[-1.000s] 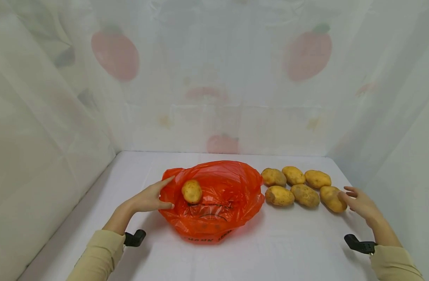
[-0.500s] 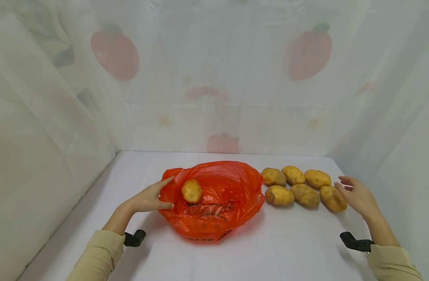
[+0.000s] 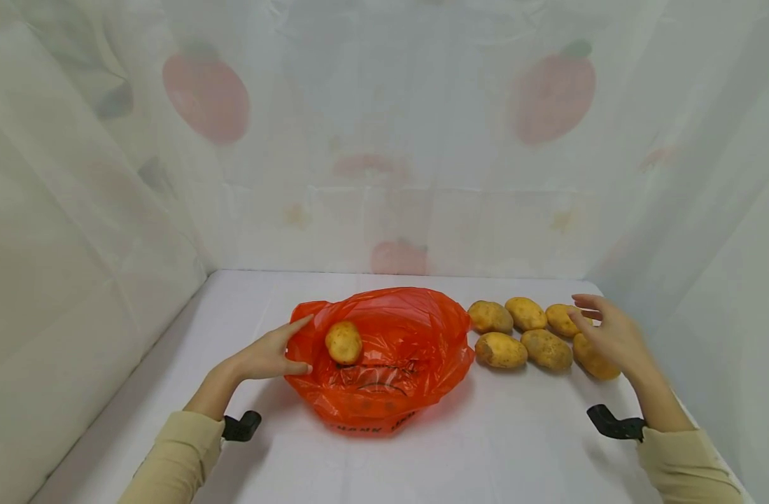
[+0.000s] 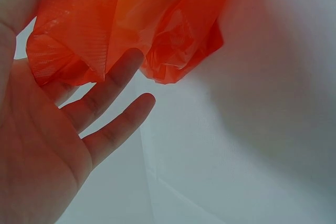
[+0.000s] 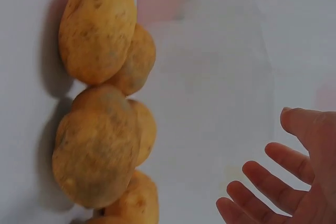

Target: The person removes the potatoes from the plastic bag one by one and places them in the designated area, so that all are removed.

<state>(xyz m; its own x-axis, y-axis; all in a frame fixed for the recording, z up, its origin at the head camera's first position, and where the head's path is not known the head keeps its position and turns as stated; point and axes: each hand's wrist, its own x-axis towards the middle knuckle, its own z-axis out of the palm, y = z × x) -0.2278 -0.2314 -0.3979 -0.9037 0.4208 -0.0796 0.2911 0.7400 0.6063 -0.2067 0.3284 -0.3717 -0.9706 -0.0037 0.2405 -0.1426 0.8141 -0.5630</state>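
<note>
A red plastic bag (image 3: 384,413) stands with its mouth spread wide in the middle of the table, one potato (image 3: 344,343) inside it at the left. At the bag's left side is my left hand (image 3: 264,355), thumb and fingers wide apart and touching the plastic; the left wrist view shows its fingers extended against the red film (image 4: 79,35). Several potatoes (image 3: 501,351) lie in two rows right of the bag. My right hand (image 3: 611,334) hovers over the right end of these rows, partly covering the rightmost potato (image 3: 595,360). Nothing is in its fingers, which the right wrist view shows spread.
A white cloth covers the table (image 3: 504,448). White curtains (image 3: 384,231) with faded fruit prints enclose the back and both sides. Black wrist cameras (image 3: 616,423) sit at both cuffs.
My right hand has moved left and slightly away from me, from beside the rightmost potato to above the far row's end. The left hand, bag and potatoes have stayed put.
</note>
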